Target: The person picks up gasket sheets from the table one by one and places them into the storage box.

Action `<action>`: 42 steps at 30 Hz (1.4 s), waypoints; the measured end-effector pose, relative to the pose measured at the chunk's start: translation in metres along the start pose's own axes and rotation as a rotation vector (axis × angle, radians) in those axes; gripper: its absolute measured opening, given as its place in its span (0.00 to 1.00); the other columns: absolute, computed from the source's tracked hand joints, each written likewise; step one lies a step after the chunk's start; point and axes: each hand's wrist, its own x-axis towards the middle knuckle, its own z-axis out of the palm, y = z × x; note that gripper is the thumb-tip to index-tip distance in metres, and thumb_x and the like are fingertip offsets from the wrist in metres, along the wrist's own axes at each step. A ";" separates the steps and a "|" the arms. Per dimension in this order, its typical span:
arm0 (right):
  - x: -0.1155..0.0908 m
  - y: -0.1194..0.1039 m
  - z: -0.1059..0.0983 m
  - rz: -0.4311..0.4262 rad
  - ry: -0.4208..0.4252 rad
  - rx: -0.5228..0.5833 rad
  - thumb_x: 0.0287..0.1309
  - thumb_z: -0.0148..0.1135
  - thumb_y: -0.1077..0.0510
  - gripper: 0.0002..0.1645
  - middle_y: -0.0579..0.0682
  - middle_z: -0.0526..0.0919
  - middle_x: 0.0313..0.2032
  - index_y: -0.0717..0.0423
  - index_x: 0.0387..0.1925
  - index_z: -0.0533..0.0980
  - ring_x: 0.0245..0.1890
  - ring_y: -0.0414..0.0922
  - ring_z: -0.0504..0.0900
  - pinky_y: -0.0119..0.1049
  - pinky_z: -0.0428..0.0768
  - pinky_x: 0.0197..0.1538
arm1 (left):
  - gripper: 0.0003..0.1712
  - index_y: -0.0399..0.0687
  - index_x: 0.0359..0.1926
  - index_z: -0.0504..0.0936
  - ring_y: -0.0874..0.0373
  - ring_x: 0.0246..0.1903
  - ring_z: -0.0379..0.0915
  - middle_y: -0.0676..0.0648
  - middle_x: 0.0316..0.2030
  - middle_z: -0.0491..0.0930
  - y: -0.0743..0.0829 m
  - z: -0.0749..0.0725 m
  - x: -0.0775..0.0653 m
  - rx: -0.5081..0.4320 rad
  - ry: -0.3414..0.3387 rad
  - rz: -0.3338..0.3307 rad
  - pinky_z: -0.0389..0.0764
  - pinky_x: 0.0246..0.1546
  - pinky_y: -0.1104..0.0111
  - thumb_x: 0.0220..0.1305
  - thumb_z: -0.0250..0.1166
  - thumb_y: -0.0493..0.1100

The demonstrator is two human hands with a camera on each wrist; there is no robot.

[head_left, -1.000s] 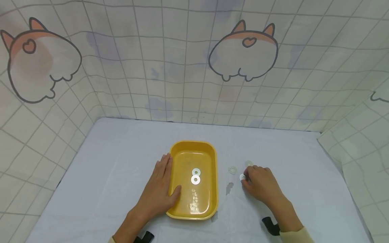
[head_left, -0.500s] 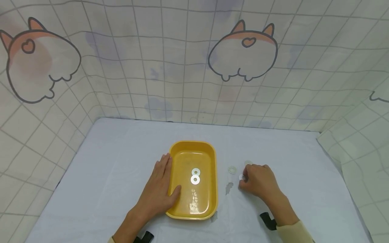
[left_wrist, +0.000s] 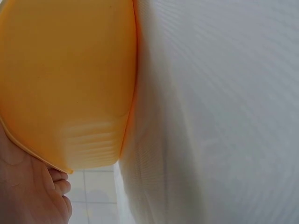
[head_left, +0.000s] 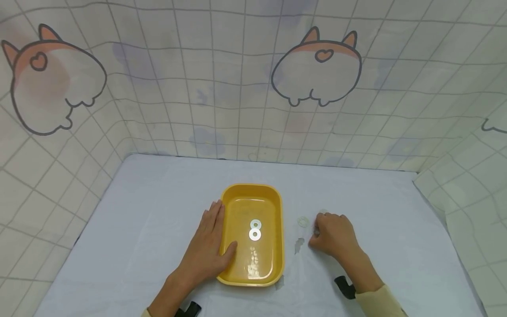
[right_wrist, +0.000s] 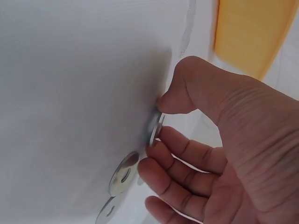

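My left hand [head_left: 208,240] lies along the left rim of a yellow plastic tray [head_left: 251,190], fingers straight and thumb over the edge. Two flat metal washers [head_left: 255,238] lie side by side inside the tray. To its right, my right hand [head_left: 336,235] pinches another washer [right_wrist: 156,130] between thumb and fingertip, tilted close over the white cloth. Beside those fingers in the right wrist view, two more washers [right_wrist: 117,179] lie on the cloth, one overlapping the other in this view. In the left wrist view, the tray's outer wall [left_wrist: 70,79] hides most of the left fingers.
A white cloth [head_left: 158,211] covers the table. Between tray and right hand lie a pale ring-shaped mark [head_left: 303,221] and a grey patch [head_left: 299,245]. Black wrist fittings [head_left: 344,287] hang below both wrists. Gridded curtains with cartoon animals [head_left: 318,70] enclose the back and sides.
My right hand has shifted slightly left, and its fingers now cover most of the washer that showed before. The left hand and the tray stay in place.
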 end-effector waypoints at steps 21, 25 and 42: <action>-0.009 0.005 0.004 -0.007 0.059 0.030 0.47 0.73 0.55 0.14 0.48 0.82 0.28 0.57 0.36 0.84 0.29 0.46 0.77 0.52 0.85 0.47 | 0.57 0.33 0.84 0.45 0.45 0.87 0.39 0.37 0.86 0.45 0.001 -0.001 0.001 -0.002 -0.011 -0.002 0.51 0.86 0.46 0.69 0.64 0.57; -0.010 0.006 0.005 0.008 0.057 0.053 0.47 0.73 0.55 0.14 0.48 0.83 0.29 0.57 0.37 0.85 0.29 0.45 0.77 0.51 0.84 0.46 | 0.57 0.33 0.84 0.44 0.45 0.87 0.39 0.38 0.86 0.44 0.001 -0.002 0.001 -0.007 -0.012 -0.002 0.50 0.86 0.46 0.69 0.64 0.56; -0.013 0.008 0.010 -0.034 0.127 0.178 0.53 0.72 0.55 0.11 0.47 0.87 0.32 0.56 0.37 0.87 0.35 0.46 0.82 0.51 0.85 0.48 | 0.58 0.34 0.84 0.44 0.45 0.87 0.38 0.38 0.86 0.43 -0.001 -0.001 0.000 0.000 -0.014 -0.008 0.50 0.86 0.47 0.69 0.63 0.57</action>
